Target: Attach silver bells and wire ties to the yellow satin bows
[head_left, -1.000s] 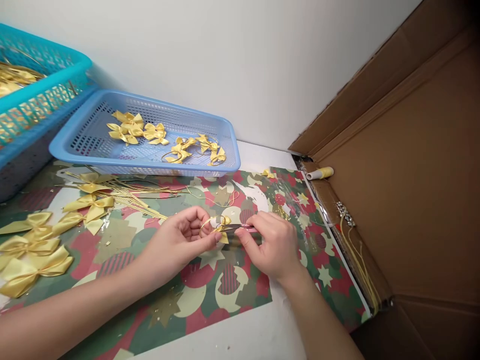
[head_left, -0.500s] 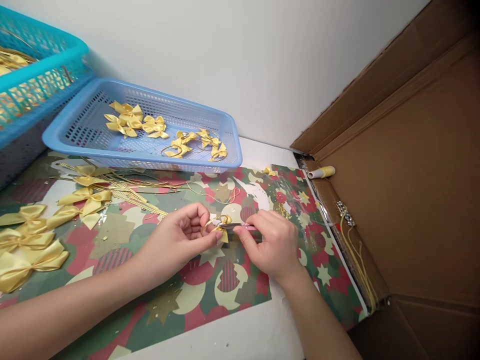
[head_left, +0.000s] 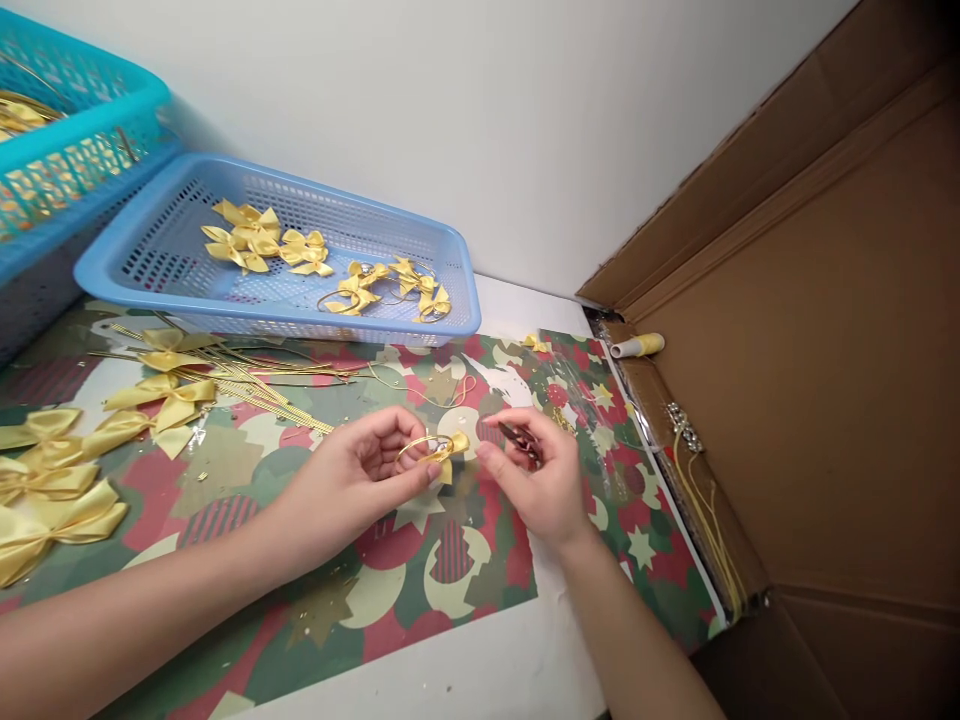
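Observation:
Between the thumb and fingers of my left hand [head_left: 382,465] is a yellow ribbon bow [head_left: 457,442] with a loop of thin gold cord [head_left: 424,440] attached. The bow pokes out past the thumb tip, above the patterned sheet. Just to its right, my right hand [head_left: 540,480] holds a small dark, shiny hand tool [head_left: 523,443] tucked against curled fingers. Its exact kind is hard to make out. The right thumb points at the bow without touching it.
Several yellow bows [head_left: 56,510] and gold cord lengths [head_left: 262,390] lie at left on the patterned sheet [head_left: 300,640]. A blue basket [head_left: 300,310] behind holds bows; a turquoise basket [head_left: 127,105] stands far left. Cardboard [head_left: 810,350] borders the right, beside a white-and-yellow spool [head_left: 637,346].
My right hand has drawn the tool away from the bow and turned it back into the fingers. The left hand keeps the bow in place, its cord loop now showing more fully.

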Demonstrator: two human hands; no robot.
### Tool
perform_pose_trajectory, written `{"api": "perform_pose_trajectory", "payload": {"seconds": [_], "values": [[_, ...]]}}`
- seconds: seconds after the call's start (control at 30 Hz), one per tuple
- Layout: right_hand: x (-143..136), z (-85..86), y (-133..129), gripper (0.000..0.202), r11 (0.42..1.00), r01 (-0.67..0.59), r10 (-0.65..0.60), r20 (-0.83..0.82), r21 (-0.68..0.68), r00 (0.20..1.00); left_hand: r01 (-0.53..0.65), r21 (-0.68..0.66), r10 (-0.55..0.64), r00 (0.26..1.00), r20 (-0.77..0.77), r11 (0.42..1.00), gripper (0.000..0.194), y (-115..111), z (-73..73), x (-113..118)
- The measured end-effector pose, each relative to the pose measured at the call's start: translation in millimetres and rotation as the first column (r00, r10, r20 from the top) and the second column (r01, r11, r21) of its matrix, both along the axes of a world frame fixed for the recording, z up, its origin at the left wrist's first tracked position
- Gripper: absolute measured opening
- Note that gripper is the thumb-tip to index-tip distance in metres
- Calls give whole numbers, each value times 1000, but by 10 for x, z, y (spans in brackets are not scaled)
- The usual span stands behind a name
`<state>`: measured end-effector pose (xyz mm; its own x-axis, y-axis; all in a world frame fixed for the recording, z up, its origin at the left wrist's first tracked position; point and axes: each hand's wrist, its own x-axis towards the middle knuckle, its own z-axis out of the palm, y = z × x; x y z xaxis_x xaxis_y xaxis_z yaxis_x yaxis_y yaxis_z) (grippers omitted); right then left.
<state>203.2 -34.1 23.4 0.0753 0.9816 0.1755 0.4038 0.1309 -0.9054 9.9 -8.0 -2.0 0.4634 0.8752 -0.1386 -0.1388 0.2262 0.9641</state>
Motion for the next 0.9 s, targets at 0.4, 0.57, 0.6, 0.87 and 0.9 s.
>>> {"api": "perform_pose_trajectory", "payload": {"seconds": [0.4, 0.57, 0.6, 0.87, 0.9], "values": [[-183, -19, -41, 14, 985, -108, 69, -264, -138, 962, -29, 71, 33, 998, -56, 997, 20, -16, 84, -10], [-201, -54, -50, 21, 976, -136, 81, -297, -171, 952, -60, 50, 63, 997, -52, 997, 19, -7, 68, -13], [-202, -66, -51, 21, 974, -141, 82, -304, -177, 949, -61, 42, 63, 997, -44, 997, 19, -5, 56, -13], [-220, -101, -71, 17, 977, -87, 29, -283, -196, 959, -58, 33, 59, 998, -26, 998, 20, 16, 23, -10], [-222, -94, -74, 16, 980, -69, 15, -274, -189, 962, -58, 39, 59, 998, -37, 998, 19, 16, 23, -12]]}}
